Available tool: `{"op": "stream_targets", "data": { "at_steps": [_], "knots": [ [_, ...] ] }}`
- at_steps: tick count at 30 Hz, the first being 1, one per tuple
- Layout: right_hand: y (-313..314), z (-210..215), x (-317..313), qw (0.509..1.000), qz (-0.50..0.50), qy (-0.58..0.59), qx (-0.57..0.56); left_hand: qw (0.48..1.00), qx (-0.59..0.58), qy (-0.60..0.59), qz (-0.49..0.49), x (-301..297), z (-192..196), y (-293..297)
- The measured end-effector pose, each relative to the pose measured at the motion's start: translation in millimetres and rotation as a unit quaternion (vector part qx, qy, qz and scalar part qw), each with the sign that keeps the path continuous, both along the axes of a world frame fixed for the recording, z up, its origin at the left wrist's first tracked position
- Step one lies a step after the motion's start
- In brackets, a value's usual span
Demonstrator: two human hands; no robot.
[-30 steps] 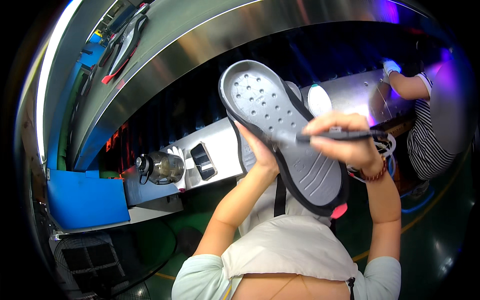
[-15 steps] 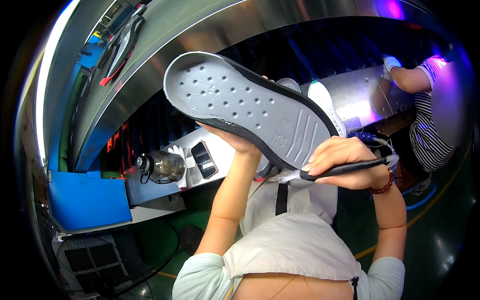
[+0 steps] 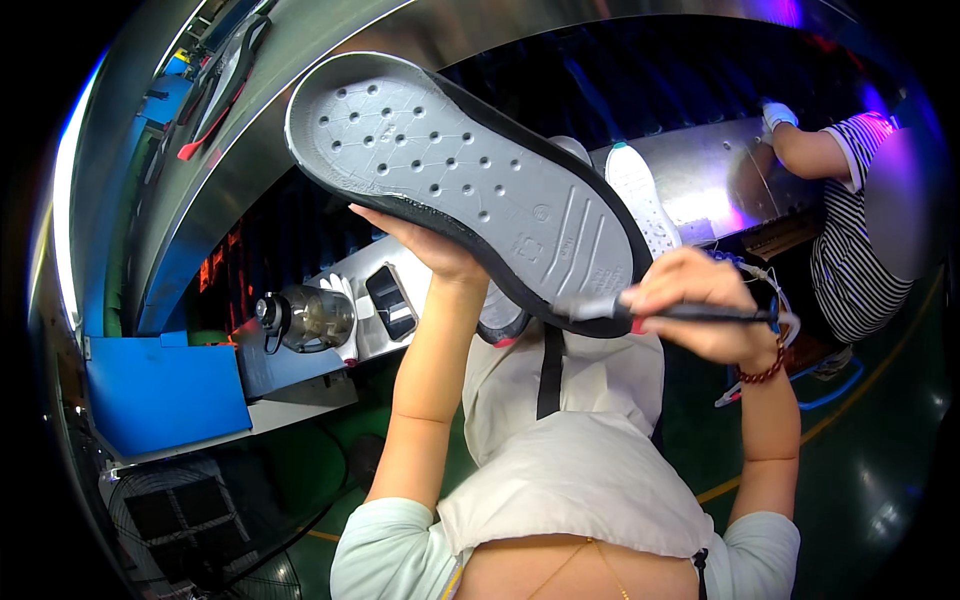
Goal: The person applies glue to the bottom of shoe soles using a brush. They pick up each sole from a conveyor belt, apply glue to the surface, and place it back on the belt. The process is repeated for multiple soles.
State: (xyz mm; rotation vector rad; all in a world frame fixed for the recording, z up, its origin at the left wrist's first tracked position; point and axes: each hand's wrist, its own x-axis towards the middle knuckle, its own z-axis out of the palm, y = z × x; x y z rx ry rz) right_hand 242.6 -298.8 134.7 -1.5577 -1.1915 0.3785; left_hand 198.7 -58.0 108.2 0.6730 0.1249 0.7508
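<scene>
A large shoe sole (image 3: 455,190), grey inside with dimples and raised ribs and a black rim, is tilted across the middle, toe end toward me. My left hand (image 3: 435,245) supports it from beneath at its left side; most of the fingers are hidden behind it. In my right hand (image 3: 700,305) is a brush (image 3: 725,314) with a black handle, gripped near its head. Its pale bristle end, smeared by motion, lies over the inner face close to the toe rim. Behind the sole, another dark sole (image 3: 503,318) with a pink edge partly shows.
A white perforated sole (image 3: 640,195) lies on the metal bench. To the left are a phone (image 3: 391,303), white gloves (image 3: 345,320) and a dark bottle (image 3: 310,318). More soles (image 3: 230,85) rest on the curved conveyor (image 3: 310,50). At right sits a co-worker in stripes (image 3: 860,240).
The sole and my left hand have shifted up and left in view. The brush has moved from the outer toe edge onto the inner face. My whole view has shifted slightly.
</scene>
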Motion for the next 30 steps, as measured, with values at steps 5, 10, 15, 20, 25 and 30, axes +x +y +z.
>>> {"op": "stream_targets", "data": {
  "at_steps": [5,10,15,20,25,30],
  "knots": [
    [-11,0,9,0.977,0.063,0.199,0.052,0.999,-0.013,0.024,-0.028,1,6,8],
    [-3,-16,5,0.900,0.018,0.389,0.195,0.894,-0.158,-0.223,-0.355,7,38,-8],
    [21,0,-20,0.882,-0.038,0.436,0.173,0.983,0.077,-0.068,-0.154,-38,-15,-63],
    [34,10,-30,0.969,-0.022,0.213,0.126,0.951,-0.196,-0.117,-0.210,-30,-16,-51],
    [36,3,-20,0.945,-0.085,0.294,0.117,0.963,-0.162,-0.129,-0.172,-21,1,-48],
    [31,5,-18,0.971,-0.012,0.191,0.144,0.957,-0.162,-0.124,-0.206,-19,-2,-43]
  ]
}}
